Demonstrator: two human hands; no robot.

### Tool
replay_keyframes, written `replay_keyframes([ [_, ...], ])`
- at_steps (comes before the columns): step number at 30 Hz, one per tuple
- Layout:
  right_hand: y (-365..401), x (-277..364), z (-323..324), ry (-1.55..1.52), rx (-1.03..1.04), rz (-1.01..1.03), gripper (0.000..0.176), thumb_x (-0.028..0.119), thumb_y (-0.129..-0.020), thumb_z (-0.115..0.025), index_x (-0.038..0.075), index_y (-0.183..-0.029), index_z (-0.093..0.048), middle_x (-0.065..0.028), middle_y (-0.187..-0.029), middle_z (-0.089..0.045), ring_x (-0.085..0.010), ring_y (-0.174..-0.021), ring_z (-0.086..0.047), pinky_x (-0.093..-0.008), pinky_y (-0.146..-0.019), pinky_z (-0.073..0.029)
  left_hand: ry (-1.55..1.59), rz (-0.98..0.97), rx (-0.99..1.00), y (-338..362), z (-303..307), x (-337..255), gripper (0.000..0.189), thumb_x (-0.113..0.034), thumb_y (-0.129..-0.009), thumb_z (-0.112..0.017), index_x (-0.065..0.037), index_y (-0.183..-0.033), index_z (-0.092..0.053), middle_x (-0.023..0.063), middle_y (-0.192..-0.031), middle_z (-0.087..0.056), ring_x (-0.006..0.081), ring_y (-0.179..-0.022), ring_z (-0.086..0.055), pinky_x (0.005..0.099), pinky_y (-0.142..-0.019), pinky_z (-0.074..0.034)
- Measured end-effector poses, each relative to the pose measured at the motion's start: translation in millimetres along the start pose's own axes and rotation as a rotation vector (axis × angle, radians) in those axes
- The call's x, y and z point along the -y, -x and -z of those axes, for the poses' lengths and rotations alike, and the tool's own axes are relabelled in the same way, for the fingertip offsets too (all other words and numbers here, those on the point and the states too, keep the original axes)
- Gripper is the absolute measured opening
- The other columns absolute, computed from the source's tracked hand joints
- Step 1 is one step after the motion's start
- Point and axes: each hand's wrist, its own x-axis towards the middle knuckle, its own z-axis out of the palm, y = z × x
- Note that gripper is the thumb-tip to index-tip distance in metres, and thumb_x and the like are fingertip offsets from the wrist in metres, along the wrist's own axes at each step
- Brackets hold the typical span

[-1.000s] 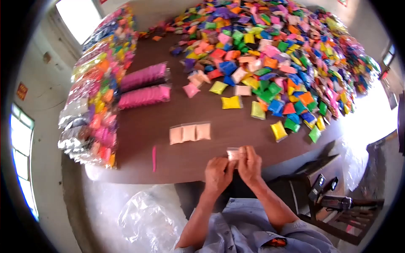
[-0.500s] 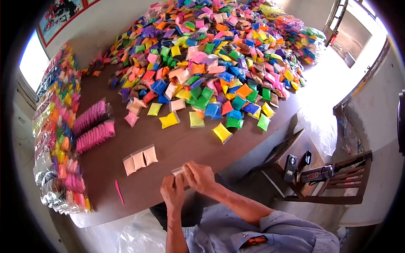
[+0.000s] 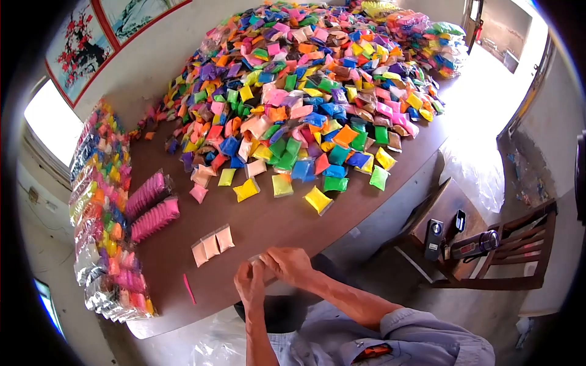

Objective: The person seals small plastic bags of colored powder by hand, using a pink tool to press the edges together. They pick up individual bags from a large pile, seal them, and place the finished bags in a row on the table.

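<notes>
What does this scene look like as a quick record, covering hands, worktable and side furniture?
left hand: pinching a small pale packet, mostly hidden
right hand: fingers on the same packet
near hands: three peach packets side by side; thin pink stick
table: brown
farther back: multicolored packet heap
beside table: wooden chair

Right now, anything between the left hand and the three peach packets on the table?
Nothing visible. The left hand, with the right hand, pinches a small packet; only tabletop shows between it and the three peach packets. The pink stick lies off to the left, outside that gap.
</notes>
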Motion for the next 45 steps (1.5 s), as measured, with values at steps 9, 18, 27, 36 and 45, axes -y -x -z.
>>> replay_keyframes([
  [9,0.1,-2.7,7.3,-0.054,-0.004,0.045,0.02,0.027,-0.105,-0.066,0.008,-0.1,-0.061,-0.0173,-0.086,-0.07,-0.0391,-0.08,-0.07,-0.0488,-0.066,-0.057,0.082,0.068,0.021,-6.1,-0.9,12.0,0.027,-0.024,-0.106,-0.07,-0.005,-0.087,-0.067,-0.007,-0.082,-0.058,0.0055,-0.077,-0.048,0.0279,-0.067,-0.04],
  [18,-0.9,-1.7,9.9,-0.153,0.055,-0.036,0.016,0.024,-0.102,-0.067,0.008,-0.105,-0.068,-0.0197,-0.098,-0.072,-0.0443,-0.089,-0.07,-0.0513,-0.073,-0.055,0.288,0.074,-0.034,-3.8,-12.6,-1.1,0.024,-0.026,-0.105,-0.071,-0.003,-0.099,-0.076,-0.0033,-0.091,-0.068,0.0087,-0.085,-0.058,0.0286,-0.076,-0.048],
  [27,-3.4,-7.5,2.5,-0.2,-0.029,-0.114,0.019,0.026,-0.102,-0.068,0.007,-0.104,-0.07,-0.0209,-0.096,-0.072,-0.0448,-0.087,-0.07,-0.051,-0.072,-0.055,0.022,0.007,-0.043,-9.3,-13.7,0.2,0.029,-0.025,-0.102,-0.068,0.003,-0.096,-0.071,0.0025,-0.084,-0.065,0.0122,-0.081,-0.054,0.0327,-0.069,-0.045],
  [36,-7.5,-2.8,3.5,-0.138,-0.046,-0.052,0.023,0.028,-0.105,-0.064,0.006,-0.102,-0.064,-0.0211,-0.089,-0.07,-0.0465,-0.082,-0.068,-0.0535,-0.069,-0.054,-0.137,-0.005,0.003,-14.0,-8.5,0.9,0.031,-0.024,-0.101,-0.067,0.006,-0.093,-0.067,0.0124,-0.079,-0.065,0.0152,-0.078,-0.055,0.0386,-0.068,-0.048],
  [45,-4.8,7.5,6.7,-0.07,-0.106,-0.112,0.017,0.02,-0.102,-0.066,0.004,-0.097,-0.064,-0.0221,-0.085,-0.064,-0.0468,-0.079,-0.066,-0.0495,-0.063,-0.051,-0.105,-0.111,-0.005,-9.3,-18.1,-3.3,0.034,-0.021,-0.102,-0.067,0.004,-0.083,-0.054,0.0242,-0.072,-0.058,0.0246,-0.061,-0.05,0.0443,-0.059,-0.042],
])
